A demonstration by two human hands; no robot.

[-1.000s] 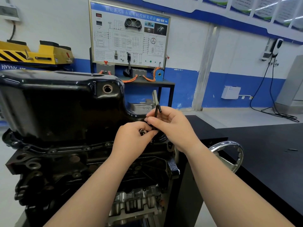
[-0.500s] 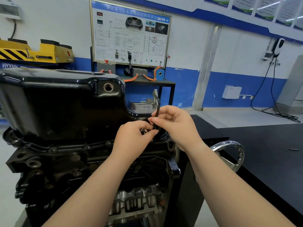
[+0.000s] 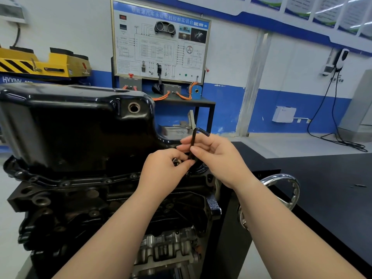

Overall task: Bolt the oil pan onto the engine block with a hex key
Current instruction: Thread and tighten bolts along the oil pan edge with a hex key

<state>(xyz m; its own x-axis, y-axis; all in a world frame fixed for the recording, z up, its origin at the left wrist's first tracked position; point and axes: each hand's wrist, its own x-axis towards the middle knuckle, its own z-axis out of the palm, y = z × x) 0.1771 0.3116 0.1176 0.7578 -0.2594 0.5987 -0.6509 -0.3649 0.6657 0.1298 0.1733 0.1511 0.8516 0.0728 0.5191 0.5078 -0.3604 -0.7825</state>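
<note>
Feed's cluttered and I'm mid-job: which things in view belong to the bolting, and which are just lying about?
In the job: oil pan; engine block; hex key, pinched by right hand; what looks like a bolt, pinched by left hand.

Lying about: training board; yellow machine; chrome handwheel; wall charger with cable.

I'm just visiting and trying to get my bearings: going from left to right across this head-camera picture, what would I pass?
Black oil pan → left hand → right hand → shiny handwheel → wall charger with its hanging cable.
</note>
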